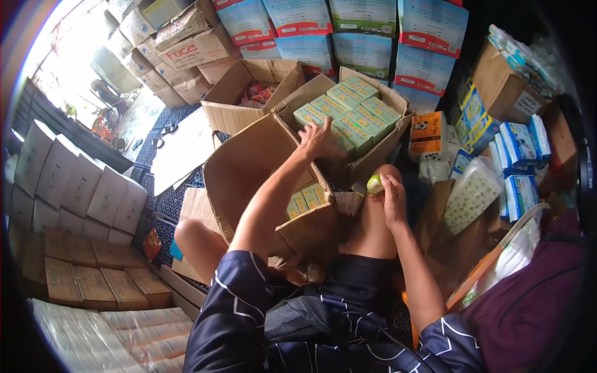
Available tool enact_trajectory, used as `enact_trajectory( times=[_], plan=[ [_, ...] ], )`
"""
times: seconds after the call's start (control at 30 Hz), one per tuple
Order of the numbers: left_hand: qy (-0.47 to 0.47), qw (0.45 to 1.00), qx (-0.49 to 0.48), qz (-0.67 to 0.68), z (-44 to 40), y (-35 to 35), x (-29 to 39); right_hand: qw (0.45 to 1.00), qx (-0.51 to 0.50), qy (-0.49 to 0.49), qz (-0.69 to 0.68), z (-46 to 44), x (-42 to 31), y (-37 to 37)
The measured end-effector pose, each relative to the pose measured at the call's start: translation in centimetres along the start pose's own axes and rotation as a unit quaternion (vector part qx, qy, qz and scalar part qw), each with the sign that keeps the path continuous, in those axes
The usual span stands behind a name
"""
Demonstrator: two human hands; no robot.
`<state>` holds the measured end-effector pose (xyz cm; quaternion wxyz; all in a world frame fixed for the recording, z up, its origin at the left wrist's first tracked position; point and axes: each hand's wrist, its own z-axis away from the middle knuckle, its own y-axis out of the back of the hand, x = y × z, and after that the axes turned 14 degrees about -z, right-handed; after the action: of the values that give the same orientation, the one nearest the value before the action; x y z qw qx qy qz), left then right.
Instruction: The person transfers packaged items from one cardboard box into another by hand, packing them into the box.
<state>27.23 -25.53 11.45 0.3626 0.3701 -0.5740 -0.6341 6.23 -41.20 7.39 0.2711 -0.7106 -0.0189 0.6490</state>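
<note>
My left hand [314, 140] reaches over the near edge of an open cardboard box [380, 152], fingers apart, at the small pale-green boxes [354, 115] packed in rows inside. Whether its fingertips touch one of them I cannot tell. Above my right knee, my right hand [393, 200] is closed on a small, rounded, light-green thing [375, 184] whose kind is not clear. Between my legs stands another open carton [249, 155], tilted, with several pale-green boxes [305, 200] at its bottom; its flap and my left forearm hide part of the inside.
Behind is a third open carton [227, 112] with red packets. Blue and red cartons [367, 53] are stacked at the back, and brown ones [199, 50] at the back left. White cartons [74, 180] line the left. Blue-and-white packs [519, 146] crowd the right.
</note>
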Motion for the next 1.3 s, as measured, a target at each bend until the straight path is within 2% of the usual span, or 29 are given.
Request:
enact_trajectory(
  times=[0.13,0.27,0.33,0.47,0.63,0.73,0.9,1.17,1.23,1.3],
  plan=[
    [-0.021,0.997,0.07,-0.034,1.0,4.1,0.4,1.0,-0.008,-0.008,-0.017,0.2,0.4,-0.2],
    [-0.024,0.994,0.101,0.015,4.1,11.4,-1.4,0.999,0.009,-0.023,-0.039,0.3,0.4,-0.2],
    [-0.003,0.991,0.133,0.03,5.8,12.9,-3.4,0.999,0.013,-0.027,-0.038,0.5,0.4,-0.4],
    [0.013,0.991,0.122,0.058,11.6,14.2,-6.9,0.998,0.01,-0.033,-0.05,0.2,1.1,0.0],
    [0.071,0.997,0.018,-0.029,16.2,9.2,-11.1,0.998,0.019,-0.019,-0.057,0.4,0.5,-1.0],
    [0.074,0.994,-0.044,-0.071,18.0,4.0,-12.6,0.999,0.021,0.005,-0.027,0.4,1.3,-1.2],
    [-0.007,0.99,-0.122,-0.071,18.8,-3.6,-14.3,1.0,-0.007,-0.003,-0.012,0.6,1.3,-1.4],
    [-0.008,0.987,-0.16,-0.027,17.4,-12.4,-14.0,1.0,0.001,-0.007,-0.008,0.5,0.9,-1.3],
    [-0.042,0.989,-0.141,0.013,17.2,-14.6,-14.3,1.0,0.012,-0.008,-0.009,0.5,0.8,-1.4],
    [-0.071,0.99,-0.122,-0.014,17.7,-16.2,-14.3,1.0,0.012,-0.009,-0.008,0.6,0.8,-1.4]
  ],
)
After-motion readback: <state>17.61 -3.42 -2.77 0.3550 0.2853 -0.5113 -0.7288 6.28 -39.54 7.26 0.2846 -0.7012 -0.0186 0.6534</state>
